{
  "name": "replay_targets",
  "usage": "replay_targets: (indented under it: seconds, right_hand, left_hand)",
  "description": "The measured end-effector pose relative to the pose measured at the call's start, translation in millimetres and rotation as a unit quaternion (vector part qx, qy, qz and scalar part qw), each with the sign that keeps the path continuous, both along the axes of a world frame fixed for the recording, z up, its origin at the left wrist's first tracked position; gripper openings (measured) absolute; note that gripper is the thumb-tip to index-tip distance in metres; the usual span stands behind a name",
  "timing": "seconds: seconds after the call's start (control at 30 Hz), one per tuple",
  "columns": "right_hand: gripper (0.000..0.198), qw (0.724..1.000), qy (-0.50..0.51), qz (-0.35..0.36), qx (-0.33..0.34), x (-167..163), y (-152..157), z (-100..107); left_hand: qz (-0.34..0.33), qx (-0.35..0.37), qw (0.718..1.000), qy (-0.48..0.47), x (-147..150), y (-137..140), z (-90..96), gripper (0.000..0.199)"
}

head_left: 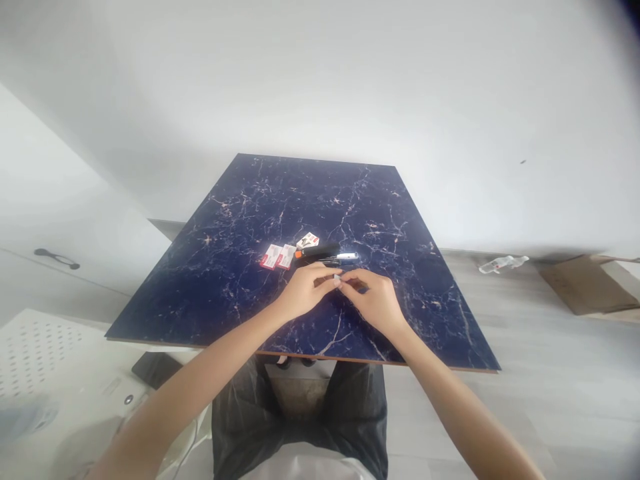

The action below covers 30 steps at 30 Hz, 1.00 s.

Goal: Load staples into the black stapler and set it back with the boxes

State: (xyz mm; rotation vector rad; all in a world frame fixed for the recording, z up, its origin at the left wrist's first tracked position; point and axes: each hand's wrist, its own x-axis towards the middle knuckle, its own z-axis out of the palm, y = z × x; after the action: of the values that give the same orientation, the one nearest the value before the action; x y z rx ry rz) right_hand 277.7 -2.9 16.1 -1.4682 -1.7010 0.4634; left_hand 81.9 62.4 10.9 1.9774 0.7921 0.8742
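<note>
Near the front middle of the marbled dark blue table (280,313), my left hand (306,291) and my right hand (376,301) meet fingertip to fingertip. Both pinch one small pale grey piece (337,277), too small to name and partly covered by the fingers. Just beyond the knuckles lies a long black object with an orange end (316,251). A shiny white and silver slim object (347,256) touches or nearly touches it. To the left are two small red-and-white boxes (271,257), side by side. Behind them rests another small white box (307,241) with a dark picture.
The table's front edge (320,356) is close to my lap. At left stand a white cabinet with a dark handle (57,259) and a white perforated surface (37,347). A clear plastic item (503,264) and an open cardboard box (590,285) lie on the floor at right.
</note>
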Motion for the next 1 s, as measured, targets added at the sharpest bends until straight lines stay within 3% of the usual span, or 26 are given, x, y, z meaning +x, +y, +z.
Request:
replay_targets:
  seconds: [0.1,0.23,0.37,0.6,1.0]
  right_hand:
    - [0.01,0.998,-0.048,0.025,0.03,16,12,3]
    - [0.012,0.989,-0.125,0.029,0.075,52,50,10]
    - [0.018,0.98,-0.18,0.078,0.044,71,84,12]
    - [0.016,0.964,-0.217,0.152,0.026,65,98,11]
    - [0.016,0.957,-0.241,0.155,0.031,63,102,13]
  left_hand:
    - [0.031,0.051,0.998,-0.03,-1,-1,2.6,0.03]
    - [0.114,0.119,0.985,-0.054,-7,0,9.7,0.023]
    - [0.176,0.129,0.974,-0.063,-13,3,15.7,0.023]
    - [0.18,0.104,0.977,-0.055,-14,5,13.3,0.026]
    - [0.141,0.121,0.982,-0.034,-13,3,14.8,0.027]
